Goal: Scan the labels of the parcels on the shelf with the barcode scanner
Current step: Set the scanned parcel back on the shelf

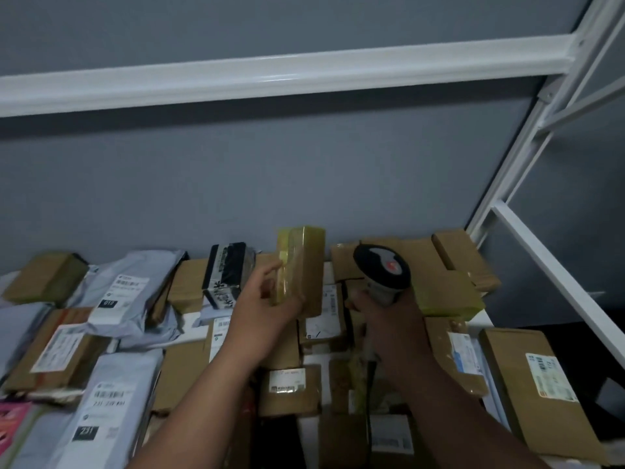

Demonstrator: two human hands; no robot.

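Left hand [267, 306] grips taped cardboard parcel [301, 269] upright above shelf [487, 319] — right hand [389, 309] curled round barcode scanner [382, 269] just beside it. Many labelled parcels lie around — scanning looks far from finished.

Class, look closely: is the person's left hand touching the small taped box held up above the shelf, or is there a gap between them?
Touching. The head view shows the left hand with its fingers curled round the lower edge of the small taped box, holding it upright above the other parcels.
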